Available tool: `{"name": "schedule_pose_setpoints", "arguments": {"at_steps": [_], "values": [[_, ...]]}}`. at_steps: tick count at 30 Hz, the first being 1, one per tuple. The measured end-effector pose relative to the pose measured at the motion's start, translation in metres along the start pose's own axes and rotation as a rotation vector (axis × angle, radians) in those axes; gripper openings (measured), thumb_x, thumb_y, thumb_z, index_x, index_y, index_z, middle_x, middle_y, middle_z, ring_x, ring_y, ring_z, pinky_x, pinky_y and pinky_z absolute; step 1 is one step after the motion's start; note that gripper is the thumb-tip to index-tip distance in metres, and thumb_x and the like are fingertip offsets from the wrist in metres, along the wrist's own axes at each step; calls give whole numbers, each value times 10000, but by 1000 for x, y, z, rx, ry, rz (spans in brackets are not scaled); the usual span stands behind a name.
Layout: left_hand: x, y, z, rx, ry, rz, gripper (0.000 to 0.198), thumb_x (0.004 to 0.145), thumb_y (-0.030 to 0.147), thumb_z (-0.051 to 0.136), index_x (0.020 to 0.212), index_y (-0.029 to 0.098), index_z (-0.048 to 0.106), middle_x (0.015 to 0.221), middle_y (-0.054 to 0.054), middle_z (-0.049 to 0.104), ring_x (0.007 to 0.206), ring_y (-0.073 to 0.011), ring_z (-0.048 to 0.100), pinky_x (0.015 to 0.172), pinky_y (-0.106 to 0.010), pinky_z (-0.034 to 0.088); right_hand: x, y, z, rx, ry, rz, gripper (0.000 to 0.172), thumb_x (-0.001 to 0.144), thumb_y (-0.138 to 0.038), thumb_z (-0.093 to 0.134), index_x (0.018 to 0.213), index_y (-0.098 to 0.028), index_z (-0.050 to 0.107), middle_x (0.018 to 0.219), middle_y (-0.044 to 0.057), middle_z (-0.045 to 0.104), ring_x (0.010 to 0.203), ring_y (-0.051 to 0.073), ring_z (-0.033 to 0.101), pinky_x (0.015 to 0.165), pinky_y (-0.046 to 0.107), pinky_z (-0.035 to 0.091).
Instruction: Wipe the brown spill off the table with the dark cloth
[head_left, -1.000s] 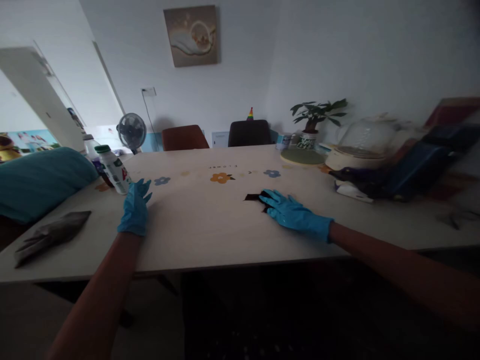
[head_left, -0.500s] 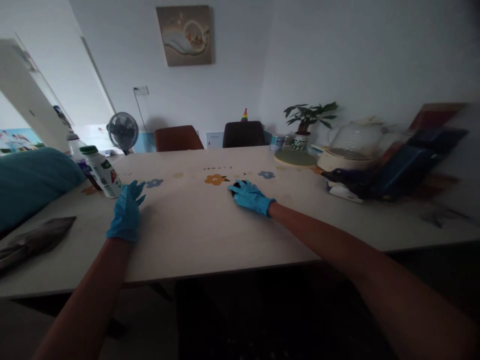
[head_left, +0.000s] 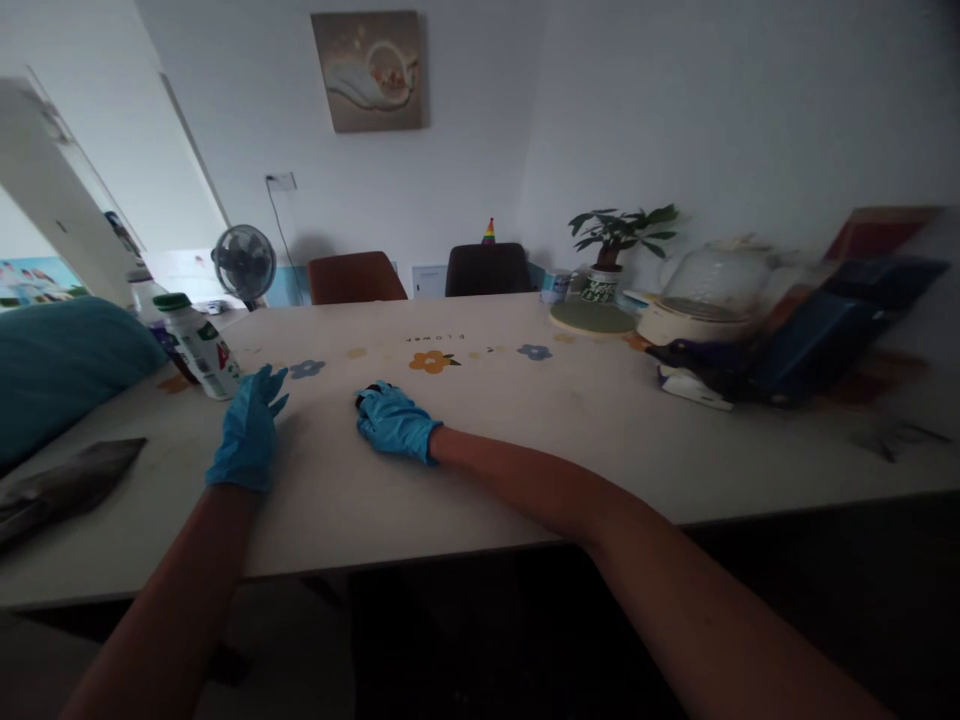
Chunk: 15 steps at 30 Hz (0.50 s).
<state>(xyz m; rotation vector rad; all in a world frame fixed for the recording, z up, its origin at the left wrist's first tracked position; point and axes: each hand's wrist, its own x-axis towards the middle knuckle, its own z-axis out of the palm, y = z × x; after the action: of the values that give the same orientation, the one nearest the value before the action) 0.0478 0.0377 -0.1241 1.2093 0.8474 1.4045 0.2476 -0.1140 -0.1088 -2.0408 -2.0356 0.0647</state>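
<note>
Both hands wear blue gloves. My right hand (head_left: 395, 422) is curled over a small black object (head_left: 365, 397) and presses it against the white tabletop (head_left: 480, 460). Only a bit of black shows past the fingers, so its kind is hidden. My left hand (head_left: 250, 430) rests at the left side of the table, fingers stretched and apart, holding nothing. Right behind it stands a white bottle with a green cap (head_left: 201, 350). An orange flower print (head_left: 433, 362) lies on the tabletop beyond my right hand.
A grey cloth (head_left: 71, 490) lies at the left edge, near a teal cushioned back (head_left: 67, 370). A second bottle (head_left: 154, 310) stands behind the white one. At the right are a green round mat (head_left: 592, 318), a potted plant (head_left: 604, 275), a glass-topped pot (head_left: 705, 300) and a blurred blue object (head_left: 832, 330).
My right hand has slid left and nearer to me across the tabletop with the black object under it. My left hand has barely moved.
</note>
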Motion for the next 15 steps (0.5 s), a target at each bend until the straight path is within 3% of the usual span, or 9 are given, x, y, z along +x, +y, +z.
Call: {"name": "schedule_pose_setpoints", "arguments": {"at_steps": [3,8,12,15], "values": [[2,-4,-3,0,-18,22,332,1167,426,687,1376,197,804,1731,-234,741,1766,-399,625,1518,-731,415,10,4,4,20,1,-1,507,1216,-356,551,1656,-255,782,1785,64,755,1581,348,686,1370,442,470],[0,-6,-5,-2,0,21,354,1192,430,639,1398,191,799,1775,-245,710,1776,-404,612,1517,-745,408,28,35,3,52,42,81,523,1246,-360,580,1743,-295,733,1877,15,692,1753,370,563,1452,547,407],[-1,-6,-6,-6,-2,27,322,1179,428,645,1335,204,816,1764,-232,723,1764,-403,625,1517,-746,411,30,87,-10,-3,54,211,491,1248,-261,524,1653,-244,801,1849,86,714,1713,345,602,1458,564,422],[2,-8,-6,-18,-11,37,333,1166,468,667,1316,211,818,1769,-230,717,1763,-406,624,1520,-754,400,17,138,-25,-60,64,318,550,1202,-239,500,1663,-233,800,1881,163,667,1719,404,595,1443,701,449]]}}
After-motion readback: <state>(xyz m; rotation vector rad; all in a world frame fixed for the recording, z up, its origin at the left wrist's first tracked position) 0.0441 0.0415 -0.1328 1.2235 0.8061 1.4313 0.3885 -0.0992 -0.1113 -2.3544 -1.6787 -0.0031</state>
